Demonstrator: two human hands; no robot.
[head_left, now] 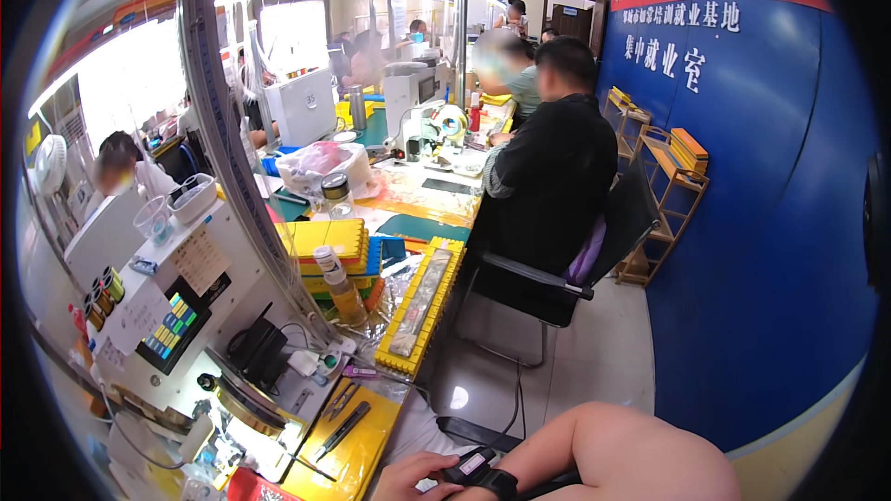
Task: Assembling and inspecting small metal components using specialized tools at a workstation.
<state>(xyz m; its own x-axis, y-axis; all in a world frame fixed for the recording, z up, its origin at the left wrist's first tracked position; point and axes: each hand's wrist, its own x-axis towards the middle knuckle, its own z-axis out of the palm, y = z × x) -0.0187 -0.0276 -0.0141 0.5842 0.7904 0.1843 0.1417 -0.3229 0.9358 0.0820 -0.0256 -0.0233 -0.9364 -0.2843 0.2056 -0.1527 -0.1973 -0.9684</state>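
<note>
My right hand (pixel 413 477) is at the lower edge, with the forearm coming in from the right. A black wristband (pixel 501 484) circles the wrist, and a small black device (pixel 471 468) with a pale label sits beside it on the hand. The fingertips are cut off by the frame, so their grip does not show. Closest to the hand is a yellow work board (pixel 367 427) on the bench, on which lie a black pen-like tool (pixel 343 430) and thin tweezers-like tools (pixel 343 401). My left hand is out of sight.
A lit machine with a round part (pixel 249 405), a keypad screen (pixel 173 327) and a red tray (pixel 252 488) stand at left. Farther up are a long yellow case (pixel 419 311) and a clear bottle (pixel 342 289). A person in black (pixel 548 158) sits on a chair (pixel 529 271).
</note>
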